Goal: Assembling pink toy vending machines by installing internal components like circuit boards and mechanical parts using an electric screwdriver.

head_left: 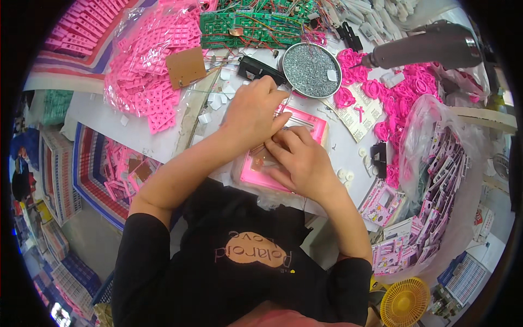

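Observation:
A pink plastic casing [267,179] lies on the worktable in front of me, with a brownish piece [261,158] and metal rods [298,121] inside its frame. My left hand [251,109] is closed over the casing's far left part. Its fingertips are hidden, and I cannot make out what they pinch. My right hand [305,163] rests on the casing's right side, fingers bent together inside the frame; whatever they grip is covered. Just beyond both hands stands a round metal dish [311,71] full of small screws. A black part [261,71] lies to its left.
A dark electric screwdriver [425,48] hangs at the far right. Pink coiled cords [414,87] lie beneath it. Green circuit boards [250,28] with wires fill the back. Bagged pink panels [158,54] lie left; a bag of printed casings [441,180] stands right.

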Tool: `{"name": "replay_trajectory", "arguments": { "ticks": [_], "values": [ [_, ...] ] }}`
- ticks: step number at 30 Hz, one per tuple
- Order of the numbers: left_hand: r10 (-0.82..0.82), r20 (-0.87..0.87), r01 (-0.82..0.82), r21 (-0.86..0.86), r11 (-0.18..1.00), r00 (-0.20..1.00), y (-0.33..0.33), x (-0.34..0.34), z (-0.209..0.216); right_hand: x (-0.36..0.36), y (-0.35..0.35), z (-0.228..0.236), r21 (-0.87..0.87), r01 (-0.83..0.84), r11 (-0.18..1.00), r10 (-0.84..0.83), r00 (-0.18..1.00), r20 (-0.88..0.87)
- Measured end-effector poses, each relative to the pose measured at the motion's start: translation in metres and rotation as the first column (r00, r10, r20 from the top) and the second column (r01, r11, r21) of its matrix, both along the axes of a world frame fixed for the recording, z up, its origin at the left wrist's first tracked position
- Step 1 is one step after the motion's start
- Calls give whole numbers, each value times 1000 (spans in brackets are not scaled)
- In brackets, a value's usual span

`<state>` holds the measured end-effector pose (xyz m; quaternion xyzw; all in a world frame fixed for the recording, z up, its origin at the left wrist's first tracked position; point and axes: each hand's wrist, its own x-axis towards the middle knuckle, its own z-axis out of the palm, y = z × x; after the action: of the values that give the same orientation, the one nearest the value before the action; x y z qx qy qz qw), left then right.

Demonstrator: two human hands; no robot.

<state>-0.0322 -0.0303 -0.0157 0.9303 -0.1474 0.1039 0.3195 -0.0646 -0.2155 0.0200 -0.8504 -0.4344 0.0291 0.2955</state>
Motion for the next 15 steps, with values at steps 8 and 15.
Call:
{"name": "replay_trajectory", "arguments": {
  "ticks": [8, 15],
  "values": [
    [-160, 274, 147, 69, 987, 948, -9, 2, -5, 53, -20, 4, 239, 327, 914, -347, 937, 44],
    [-143, 0, 142, -78, 987, 990, 0, -5, 2, 37, -20, -7, 271, 131, 954, -200, 948, 246]
  ]
}}
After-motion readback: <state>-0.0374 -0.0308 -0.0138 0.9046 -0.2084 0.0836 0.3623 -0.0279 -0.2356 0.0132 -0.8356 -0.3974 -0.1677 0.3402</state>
